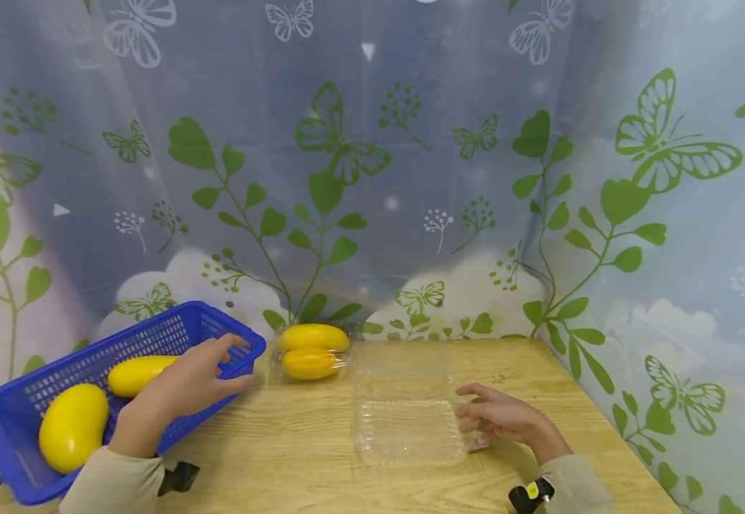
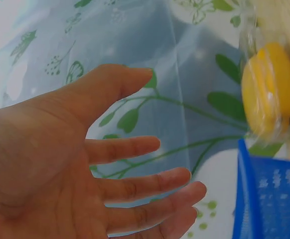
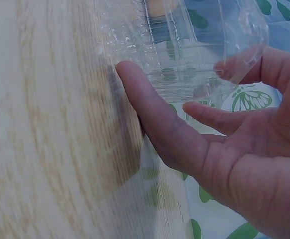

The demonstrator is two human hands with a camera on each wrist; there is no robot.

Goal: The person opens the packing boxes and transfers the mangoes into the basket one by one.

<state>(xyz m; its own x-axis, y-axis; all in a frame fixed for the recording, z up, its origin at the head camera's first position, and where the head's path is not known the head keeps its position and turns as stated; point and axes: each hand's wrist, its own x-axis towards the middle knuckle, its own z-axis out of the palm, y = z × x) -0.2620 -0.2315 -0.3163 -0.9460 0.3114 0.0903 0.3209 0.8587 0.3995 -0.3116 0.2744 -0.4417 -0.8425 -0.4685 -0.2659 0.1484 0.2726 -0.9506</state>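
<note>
My left hand (image 1: 195, 375) is over the right part of the blue basket (image 1: 45, 385), fingers spread and nothing in its grasp. Two yellow mangoes, a rounder one (image 1: 73, 428) and a longer one (image 1: 135, 375), lie in the basket; my forearm and hand partly cover the longer one. On the table, my right hand (image 1: 501, 414) is at the right side of a clear plastic clamshell box (image 1: 411, 432), its lid laid back. Its fingers are loosely extended at the box's edge, and one fingertip (image 3: 224, 68) shows through the plastic in the right wrist view.
Beyond the basket's right end, a clear pack (image 1: 313, 351) with two yellow mangoes sits at the back of the wooden table (image 1: 282, 450). A printed curtain (image 1: 398, 214) with leaves and butterflies hangs behind and along the right side.
</note>
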